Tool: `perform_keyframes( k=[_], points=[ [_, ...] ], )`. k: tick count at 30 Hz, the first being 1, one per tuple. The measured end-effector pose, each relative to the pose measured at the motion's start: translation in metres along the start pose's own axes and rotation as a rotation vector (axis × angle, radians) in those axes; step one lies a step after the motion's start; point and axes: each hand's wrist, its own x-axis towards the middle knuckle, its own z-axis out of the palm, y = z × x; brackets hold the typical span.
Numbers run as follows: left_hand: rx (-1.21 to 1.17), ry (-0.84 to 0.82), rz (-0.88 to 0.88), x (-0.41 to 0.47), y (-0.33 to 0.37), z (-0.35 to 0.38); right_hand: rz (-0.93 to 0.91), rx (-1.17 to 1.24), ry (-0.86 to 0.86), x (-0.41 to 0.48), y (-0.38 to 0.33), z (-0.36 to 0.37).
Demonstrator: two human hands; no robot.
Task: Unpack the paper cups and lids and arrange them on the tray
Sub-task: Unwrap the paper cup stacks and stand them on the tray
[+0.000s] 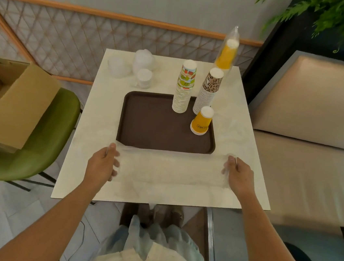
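Observation:
A brown tray (146,123) lies in the middle of the pale table (95,122). On its right side stand a tall stack of fruit-print cups (184,89), a tall stack of leopard-print cups (209,91) and a short stack of yellow cups (201,121). Behind them a yellow cup stack in a clear sleeve (227,51) stands upright on the table. Bagged white lids (142,63) lie at the back left. My left hand (101,163) and my right hand (238,175) each grip one end of an empty clear plastic wrapper (171,170), stretched flat just in front of the tray.
A green chair (38,137) at the left holds an open cardboard box (14,103). A beige bench seat (311,166) runs along the right. A lattice fence (70,41) stands behind the table, with a plant (337,18) at the top right.

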Motion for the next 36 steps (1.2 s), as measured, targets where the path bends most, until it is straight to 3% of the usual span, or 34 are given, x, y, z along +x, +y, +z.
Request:
perform_keyframes(
  k=[11, 13, 15, 19, 22, 25, 28, 31, 36],
  points=[
    [-0.01, 0.054, -0.138, -0.001, -0.041, 0.049, -0.068, -0.088, -0.043, 0.045, 0.053, 0.01],
    [0.124, 0.168, -0.034, -0.007, -0.043, 0.058, -0.065, -0.097, -0.041, 0.05, 0.057, 0.013],
    [0.346, 0.249, 0.178, -0.016, -0.047, 0.063, -0.05, -0.127, -0.046, 0.054, 0.062, 0.016],
    [0.749, 0.089, 0.596, -0.019, -0.058, 0.08, 0.02, -0.108, -0.009, 0.054, 0.071, 0.021],
    [1.01, -0.04, 0.604, -0.003, -0.068, 0.092, 0.048, -0.089, 0.094, 0.042, 0.071, 0.03],
    [1.149, -0.149, 0.568, 0.013, -0.08, 0.098, -0.123, -0.141, 0.238, 0.018, 0.052, 0.051],
    [1.175, -0.211, 0.52, 0.018, -0.091, 0.103, -0.423, -0.242, 0.145, -0.011, 0.02, 0.089],
    [1.149, -0.216, 0.469, 0.018, -0.102, 0.112, -0.672, -0.403, -0.052, -0.03, -0.001, 0.133],
    [1.104, -0.197, 0.475, 0.02, -0.109, 0.117, -0.695, -0.652, -0.319, -0.035, 0.0, 0.197]
  ],
)
